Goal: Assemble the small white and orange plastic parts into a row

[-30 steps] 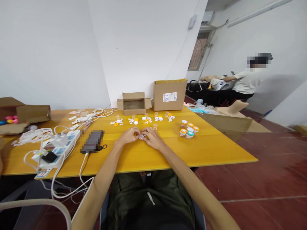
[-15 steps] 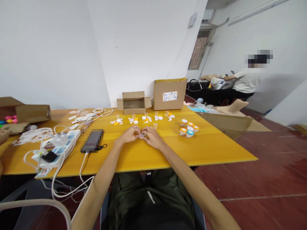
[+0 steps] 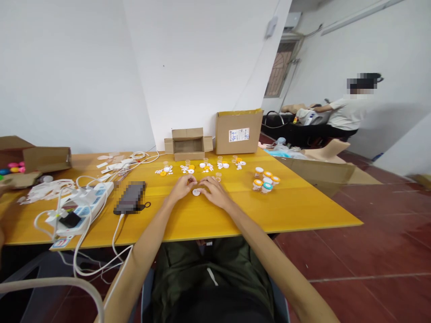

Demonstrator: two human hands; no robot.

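Both my hands rest on the yellow table (image 3: 303, 206) at its middle, fingertips almost meeting. My left hand (image 3: 181, 188) is curled, its fingers pinched on something too small to make out. My right hand (image 3: 213, 191) is curled too, fingertips pressed together close to the left ones. A small white round lid (image 3: 196, 192) lies on the table just below the fingertips, between the two hands. Beyond them runs a row of tiny clear cups with white and orange lids and dice-like pieces (image 3: 205, 167).
Several capped jars (image 3: 266, 181) stand to the right. Two cardboard boxes (image 3: 188, 144) (image 3: 238, 132) sit at the back edge. A dark phone (image 3: 129, 198), a power strip (image 3: 82, 207) and white cables lie to the left. Another person (image 3: 343, 117) works far right.
The white lid, held between my fingertips before, now lies on the table. My hands have drawn slightly apart and up from it.
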